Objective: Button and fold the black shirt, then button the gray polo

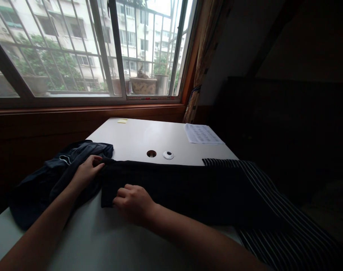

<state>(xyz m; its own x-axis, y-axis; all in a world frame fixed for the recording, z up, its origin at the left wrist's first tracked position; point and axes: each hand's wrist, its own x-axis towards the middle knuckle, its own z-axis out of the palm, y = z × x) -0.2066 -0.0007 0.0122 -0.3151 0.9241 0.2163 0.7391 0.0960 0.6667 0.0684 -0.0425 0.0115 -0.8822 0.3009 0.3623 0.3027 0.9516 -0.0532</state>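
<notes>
A long black garment, which looks like a pair of trousers folded lengthwise, lies flat across the white table. At its far left corner, my left hand pinches the edge between thumb and fingers. My right hand rests over the near left corner, its fingers curled onto the cloth; the fingertips are partly hidden. Under the right end of the trousers spreads a black-and-white striped cloth. To the left, a crumpled dark blue garment lies beside my left hand and partly beneath its forearm.
Beyond the trousers, the table has a round cable hole with a white cap next to it. Printed sheets lie at the far right, a yellow note at the far left. Behind stands a barred window.
</notes>
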